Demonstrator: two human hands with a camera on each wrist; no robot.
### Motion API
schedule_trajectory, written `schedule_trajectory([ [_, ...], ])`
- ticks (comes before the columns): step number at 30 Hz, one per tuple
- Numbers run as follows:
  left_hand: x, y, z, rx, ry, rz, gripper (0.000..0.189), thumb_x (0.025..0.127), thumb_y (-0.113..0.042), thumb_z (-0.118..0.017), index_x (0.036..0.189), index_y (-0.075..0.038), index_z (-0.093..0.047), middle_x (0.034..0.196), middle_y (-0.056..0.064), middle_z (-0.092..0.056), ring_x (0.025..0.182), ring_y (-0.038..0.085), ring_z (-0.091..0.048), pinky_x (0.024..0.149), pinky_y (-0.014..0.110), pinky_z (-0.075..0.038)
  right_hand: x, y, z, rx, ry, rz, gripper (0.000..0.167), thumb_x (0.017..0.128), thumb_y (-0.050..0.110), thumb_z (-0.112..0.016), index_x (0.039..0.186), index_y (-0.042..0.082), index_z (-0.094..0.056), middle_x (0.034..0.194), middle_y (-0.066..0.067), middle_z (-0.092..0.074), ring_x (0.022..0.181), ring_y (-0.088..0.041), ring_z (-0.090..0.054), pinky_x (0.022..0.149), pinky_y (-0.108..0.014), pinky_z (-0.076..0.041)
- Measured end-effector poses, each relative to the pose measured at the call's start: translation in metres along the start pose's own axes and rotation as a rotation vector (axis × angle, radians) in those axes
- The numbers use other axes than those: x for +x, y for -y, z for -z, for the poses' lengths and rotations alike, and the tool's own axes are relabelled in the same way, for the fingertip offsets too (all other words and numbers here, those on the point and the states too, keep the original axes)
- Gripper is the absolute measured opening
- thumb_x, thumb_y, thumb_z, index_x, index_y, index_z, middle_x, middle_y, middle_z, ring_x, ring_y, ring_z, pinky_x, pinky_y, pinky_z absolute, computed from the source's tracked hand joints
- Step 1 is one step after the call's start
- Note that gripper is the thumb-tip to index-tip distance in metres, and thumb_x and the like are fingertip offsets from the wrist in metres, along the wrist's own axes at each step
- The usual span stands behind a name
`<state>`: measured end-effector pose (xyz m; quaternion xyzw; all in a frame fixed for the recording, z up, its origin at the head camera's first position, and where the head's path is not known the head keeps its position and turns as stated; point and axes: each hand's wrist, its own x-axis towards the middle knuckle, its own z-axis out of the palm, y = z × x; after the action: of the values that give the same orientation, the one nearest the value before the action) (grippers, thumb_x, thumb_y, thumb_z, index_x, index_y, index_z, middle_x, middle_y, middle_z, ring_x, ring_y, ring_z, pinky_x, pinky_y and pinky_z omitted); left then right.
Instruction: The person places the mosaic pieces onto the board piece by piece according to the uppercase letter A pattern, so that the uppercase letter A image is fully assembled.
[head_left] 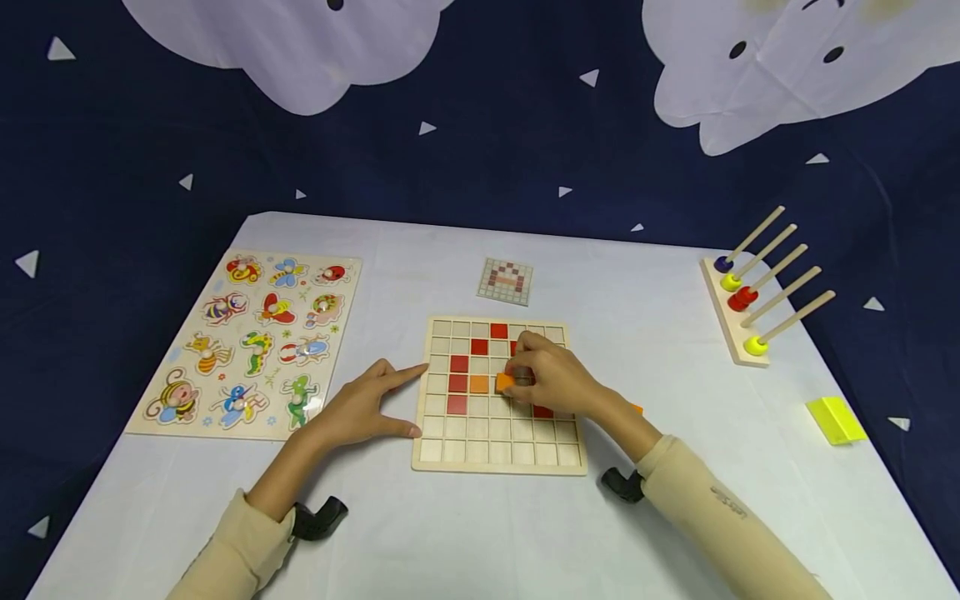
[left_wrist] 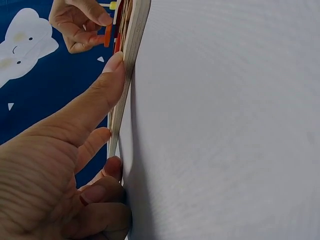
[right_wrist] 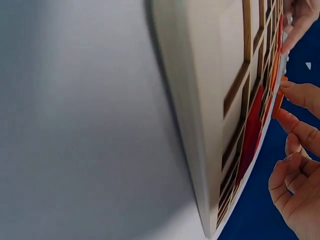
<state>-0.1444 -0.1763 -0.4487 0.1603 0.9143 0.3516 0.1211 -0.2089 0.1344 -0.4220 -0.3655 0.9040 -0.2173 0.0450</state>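
A wooden grid board (head_left: 498, 454) lies mid-table, with several red tiles (head_left: 458, 363) and an orange tile (head_left: 478, 384) set in its squares. Between thumb and index finger, my right hand (head_left: 558, 379) pinches another orange tile (head_left: 504, 382), tilted just over the square right of the first. In the right wrist view this held tile (right_wrist: 278, 102) stands on edge above the grid. My left hand (head_left: 360, 408) rests at the board's left side, index finger and thumb stretched out against its rim; the left wrist view shows the thumb (left_wrist: 107, 82) on that rim. My right hand hides part of the grid.
Behind the board lies a small pattern card (head_left: 506, 282). An insect puzzle board (head_left: 258, 342) takes up the left. At right stand a peg rack (head_left: 735, 312) with coloured beads and a yellow block (head_left: 836, 420). An orange piece (head_left: 637, 409) shows beside my right forearm.
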Motion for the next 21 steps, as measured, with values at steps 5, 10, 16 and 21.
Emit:
schedule_trajectory([
  [5, -0.0003, -0.0009, 0.0002, 0.004, 0.005, -0.002, 0.093, 0.07, -0.041, -0.089, 0.15, -0.023, -0.046, 0.092, 0.001, -0.041, 0.071, 0.014, -0.031, 0.062, 0.027, -0.031, 0.003, 0.0036, -0.0036, -0.023, 0.003, 0.027, 0.02, 0.082, 0.024, -0.082, 0.093, 0.008, -0.077, 0.092, 0.001, -0.052, 0.086, -0.012, -0.05, 0.074, -0.03, -0.047],
  [10, 0.0008, -0.0022, 0.0015, 0.008, 0.007, -0.007, 0.093, 0.07, -0.04, -0.089, 0.15, -0.022, -0.046, 0.093, 0.002, -0.042, 0.071, 0.014, -0.032, 0.062, 0.027, -0.031, 0.0023, 0.0051, -0.0052, -0.012, 0.001, 0.009, 0.017, 0.083, 0.023, -0.081, 0.093, 0.009, -0.075, 0.091, 0.001, -0.052, 0.084, -0.012, -0.051, 0.076, -0.031, -0.048],
  [16, 0.0006, -0.0021, 0.0017, 0.003, 0.006, 0.002, 0.093, 0.07, -0.04, -0.089, 0.15, -0.023, -0.046, 0.093, 0.002, -0.042, 0.071, 0.014, -0.032, 0.062, 0.028, -0.031, 0.0025, 0.0068, -0.0057, -0.011, 0.005, -0.016, 0.016, 0.083, 0.022, -0.081, 0.094, 0.011, -0.075, 0.089, 0.0, -0.052, 0.08, -0.012, -0.046, 0.072, -0.03, -0.045],
  [21, 0.0003, -0.0023, 0.0011, -0.003, 0.008, 0.007, 0.093, 0.07, -0.04, -0.089, 0.15, -0.023, -0.046, 0.093, 0.002, -0.042, 0.071, 0.015, -0.032, 0.062, 0.028, -0.031, -0.0021, 0.0055, -0.0011, -0.007, 0.0, -0.052, 0.025, 0.083, 0.029, -0.081, 0.1, 0.011, -0.076, 0.094, -0.002, -0.054, 0.081, -0.013, -0.048, 0.071, -0.03, -0.044],
])
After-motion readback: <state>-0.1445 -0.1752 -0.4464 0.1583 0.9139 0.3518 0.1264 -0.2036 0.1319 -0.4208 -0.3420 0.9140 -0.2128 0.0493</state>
